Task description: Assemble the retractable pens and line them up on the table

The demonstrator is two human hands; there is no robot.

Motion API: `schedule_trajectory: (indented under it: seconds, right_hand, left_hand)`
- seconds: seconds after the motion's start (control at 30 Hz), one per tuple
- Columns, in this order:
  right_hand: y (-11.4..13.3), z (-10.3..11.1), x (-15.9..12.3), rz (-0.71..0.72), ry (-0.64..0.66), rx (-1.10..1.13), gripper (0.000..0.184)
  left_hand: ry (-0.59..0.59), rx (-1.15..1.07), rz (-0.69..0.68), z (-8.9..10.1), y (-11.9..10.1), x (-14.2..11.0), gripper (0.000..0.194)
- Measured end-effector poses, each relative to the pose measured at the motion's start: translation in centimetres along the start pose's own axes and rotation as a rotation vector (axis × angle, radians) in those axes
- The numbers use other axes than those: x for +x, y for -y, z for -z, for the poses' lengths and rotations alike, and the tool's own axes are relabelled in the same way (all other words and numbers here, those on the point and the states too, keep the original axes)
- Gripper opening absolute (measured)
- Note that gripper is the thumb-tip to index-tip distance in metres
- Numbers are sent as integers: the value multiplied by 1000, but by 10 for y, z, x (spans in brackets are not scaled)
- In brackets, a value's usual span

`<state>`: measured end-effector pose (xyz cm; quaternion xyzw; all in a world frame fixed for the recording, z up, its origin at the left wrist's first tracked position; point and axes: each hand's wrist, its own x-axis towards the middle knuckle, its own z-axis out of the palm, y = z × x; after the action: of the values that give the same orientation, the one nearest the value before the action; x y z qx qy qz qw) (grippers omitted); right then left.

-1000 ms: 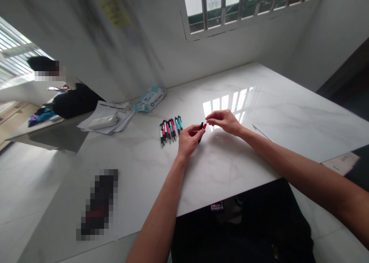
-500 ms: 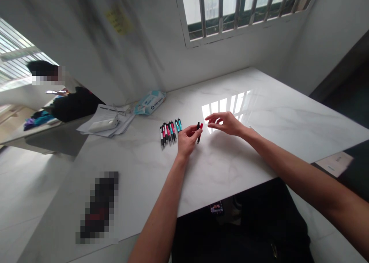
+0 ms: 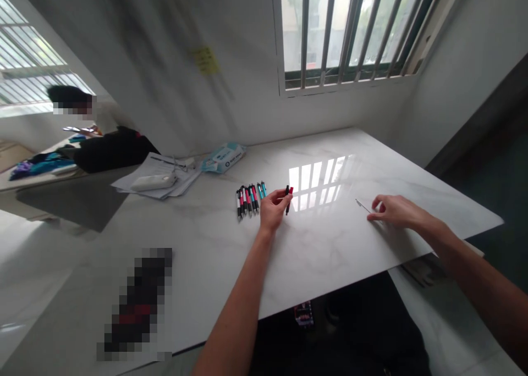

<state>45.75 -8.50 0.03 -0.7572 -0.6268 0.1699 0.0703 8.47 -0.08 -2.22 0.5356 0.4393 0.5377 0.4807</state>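
My left hand (image 3: pixel 273 208) is closed, pinching slim black-and-red pen parts (image 3: pixel 287 200) upright between thumb and fingers. Just to its left, several click pens (image 3: pixel 247 200) with white, red and blue barrels and black grips lie side by side. Two blue pens (image 3: pixel 262 190) sit at the right end of that row, partly behind the hand. Out on the right, my right hand (image 3: pixel 390 211) is low over the table, its thumb and forefinger slightly apart on either side of a thin pale rod like a pen refill (image 3: pixel 361 204). The rod's far end is hidden under the fingers.
Beyond the pens lies a wipes packet (image 3: pixel 225 157), beside papers (image 3: pixel 136 172) with a white device (image 3: pixel 153 182) on them. A blurred-out dark object (image 3: pixel 138 304) rests at front left. A person (image 3: pixel 107 117) sits at far left. The white table (image 3: pixel 322 255) meets the wall.
My right hand has moved away from the left hand, rightward and down to the thin rod. My left hand still holds the pen parts. The camera view has shifted.
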Motion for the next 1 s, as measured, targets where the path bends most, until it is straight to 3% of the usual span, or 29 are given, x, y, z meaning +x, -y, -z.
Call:
schedule_trajectory:
  seconds: [0.13,0.2,0.33,0.6,0.87,1.0]
  right_hand:
    - [-21,-20,-10,31,-165,-33,27]
    - [-23,-21,-6,31,-169,-53,27]
    - [-15,-16,9,60,-136,-84,28]
    - [5,-27,26,5,-251,-1,19]
    - [-26,-35,26,76,-407,27,24]
    - [-30,-33,36,120,-397,-17,26]
  left_hand:
    - [-1,17,11,-1,0,-2,40]
    - [14,25,17,-2,0,-3,40]
    - [48,30,13,-4,1,-6,40]
    - [50,33,10,-1,-1,-5,42]
    - [52,31,25,-2,-2,-5,44]
    - [71,49,26,-3,0,-5,44]
